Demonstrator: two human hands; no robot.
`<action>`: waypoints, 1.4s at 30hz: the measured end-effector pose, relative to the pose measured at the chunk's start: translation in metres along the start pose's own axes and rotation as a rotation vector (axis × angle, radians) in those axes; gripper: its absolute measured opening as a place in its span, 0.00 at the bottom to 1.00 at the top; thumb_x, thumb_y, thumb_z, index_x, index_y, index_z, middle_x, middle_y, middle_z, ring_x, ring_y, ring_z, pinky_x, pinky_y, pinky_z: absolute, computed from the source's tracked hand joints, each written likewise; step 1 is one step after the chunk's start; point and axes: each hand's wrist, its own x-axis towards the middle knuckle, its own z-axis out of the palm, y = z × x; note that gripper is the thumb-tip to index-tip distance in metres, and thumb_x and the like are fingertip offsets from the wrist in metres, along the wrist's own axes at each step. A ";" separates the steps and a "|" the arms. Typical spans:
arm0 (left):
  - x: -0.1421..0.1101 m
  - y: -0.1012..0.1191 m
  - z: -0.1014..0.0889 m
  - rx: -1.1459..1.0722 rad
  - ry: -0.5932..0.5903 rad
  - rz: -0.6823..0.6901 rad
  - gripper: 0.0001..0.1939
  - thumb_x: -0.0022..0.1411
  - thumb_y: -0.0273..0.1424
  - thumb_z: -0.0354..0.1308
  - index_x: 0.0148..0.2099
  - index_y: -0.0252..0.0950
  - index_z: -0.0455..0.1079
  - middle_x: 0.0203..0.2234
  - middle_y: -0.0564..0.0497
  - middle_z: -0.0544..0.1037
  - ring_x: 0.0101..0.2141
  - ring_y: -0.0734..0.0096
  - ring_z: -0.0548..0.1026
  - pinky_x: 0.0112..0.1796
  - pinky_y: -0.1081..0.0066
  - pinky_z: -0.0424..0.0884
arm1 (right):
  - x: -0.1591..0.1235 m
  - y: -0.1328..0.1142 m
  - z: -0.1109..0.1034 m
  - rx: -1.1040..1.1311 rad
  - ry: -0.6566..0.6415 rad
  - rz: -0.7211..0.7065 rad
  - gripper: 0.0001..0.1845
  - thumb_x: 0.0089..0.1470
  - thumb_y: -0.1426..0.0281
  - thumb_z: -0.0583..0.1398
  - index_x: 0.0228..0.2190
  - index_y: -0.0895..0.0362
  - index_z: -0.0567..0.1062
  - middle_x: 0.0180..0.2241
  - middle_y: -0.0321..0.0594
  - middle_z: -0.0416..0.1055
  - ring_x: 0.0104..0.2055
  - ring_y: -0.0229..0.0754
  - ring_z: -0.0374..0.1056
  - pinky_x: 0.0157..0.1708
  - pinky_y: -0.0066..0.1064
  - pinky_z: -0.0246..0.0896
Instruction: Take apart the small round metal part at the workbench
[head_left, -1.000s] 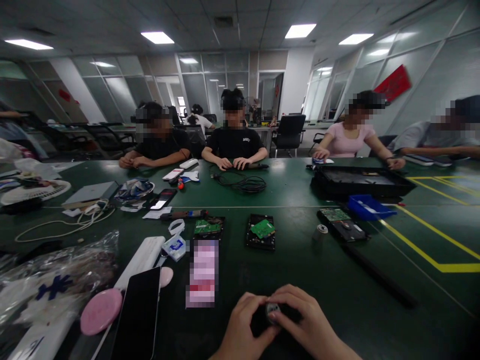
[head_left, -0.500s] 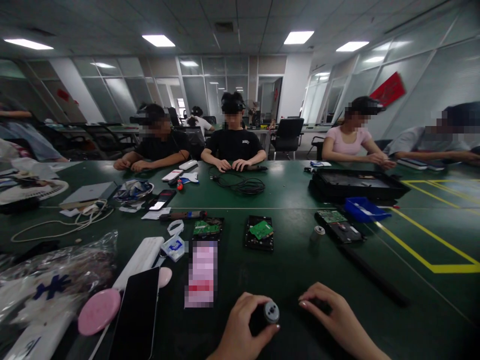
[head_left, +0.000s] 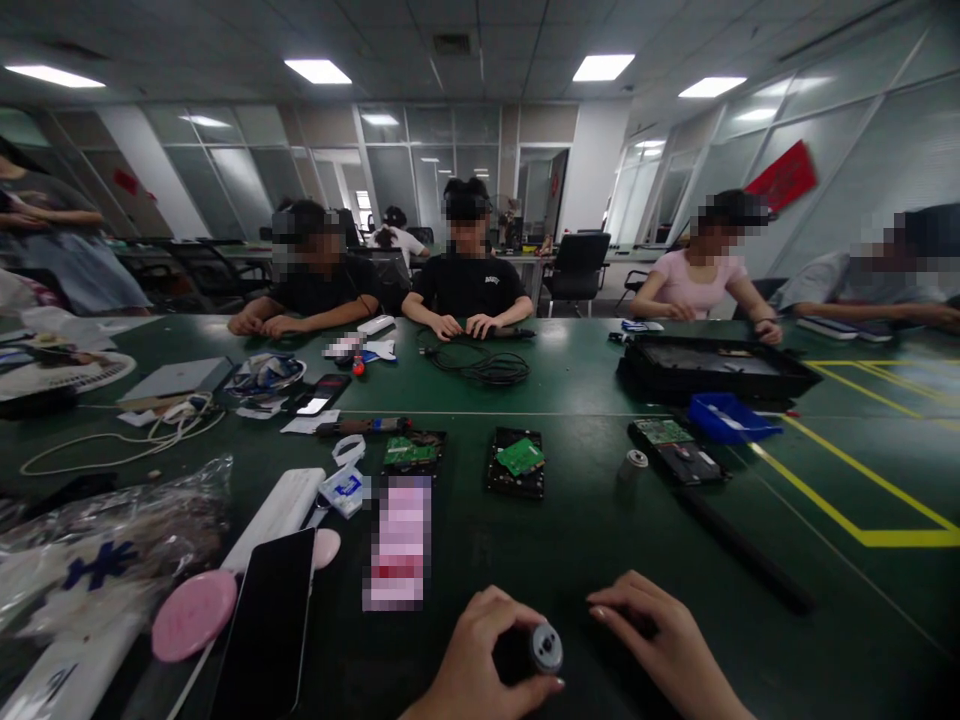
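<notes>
At the bottom of the head view, my left hand (head_left: 474, 655) curls its thumb and fingers around a small metal cylinder, which looks like a small motor (head_left: 547, 648), its round end with dark holes turned up. A little to its right is my right hand (head_left: 664, 632), thumb and fingertips drawn together; whatever they pinch, if anything, is too small to make out. A second metal cylinder (head_left: 634, 464) stands upright farther off. Beyond my hands lie two opened hard drives (head_left: 516, 480) (head_left: 414, 465) with green circuit boards on them.
To the left are a black phone (head_left: 266, 620), a pink round object (head_left: 193, 614), a white power strip (head_left: 281, 515) and a plastic bag (head_left: 150, 550). At right lie another drive (head_left: 682, 450), a blue tray (head_left: 727, 418) and a dark strip (head_left: 742, 550). People sit across the table (head_left: 585, 380).
My right hand has shifted slightly left, toward the motor in my left hand, which keeps its hold. Across the table, the person in pink has moved their hands apart.
</notes>
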 end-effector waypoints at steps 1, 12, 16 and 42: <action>0.000 0.000 0.000 -0.001 0.000 0.001 0.20 0.41 0.28 0.70 0.40 0.38 0.74 0.35 0.50 0.75 0.37 0.63 0.72 0.39 0.67 0.68 | 0.003 -0.010 -0.001 0.039 0.023 -0.018 0.13 0.59 0.59 0.56 0.37 0.52 0.77 0.32 0.40 0.71 0.32 0.39 0.68 0.30 0.28 0.62; 0.002 -0.008 0.005 0.010 0.028 0.063 0.19 0.40 0.30 0.71 0.37 0.35 0.73 0.32 0.49 0.75 0.35 0.64 0.72 0.36 0.68 0.68 | 0.020 -0.058 0.018 0.018 -0.046 -0.242 0.08 0.59 0.65 0.57 0.35 0.51 0.76 0.32 0.36 0.74 0.35 0.38 0.69 0.36 0.28 0.59; 0.003 -0.010 0.005 0.020 0.020 0.056 0.19 0.40 0.31 0.71 0.38 0.35 0.73 0.32 0.50 0.75 0.34 0.64 0.72 0.36 0.69 0.67 | 0.017 -0.057 0.015 0.024 -0.031 -0.299 0.07 0.58 0.66 0.58 0.33 0.53 0.76 0.31 0.36 0.74 0.34 0.37 0.69 0.35 0.28 0.59; 0.003 -0.007 0.004 0.065 -0.012 0.014 0.18 0.40 0.30 0.71 0.37 0.38 0.74 0.31 0.51 0.76 0.34 0.64 0.72 0.35 0.69 0.66 | 0.019 -0.065 0.006 0.074 -0.119 -0.237 0.08 0.54 0.63 0.61 0.31 0.52 0.78 0.34 0.39 0.74 0.37 0.41 0.70 0.38 0.31 0.64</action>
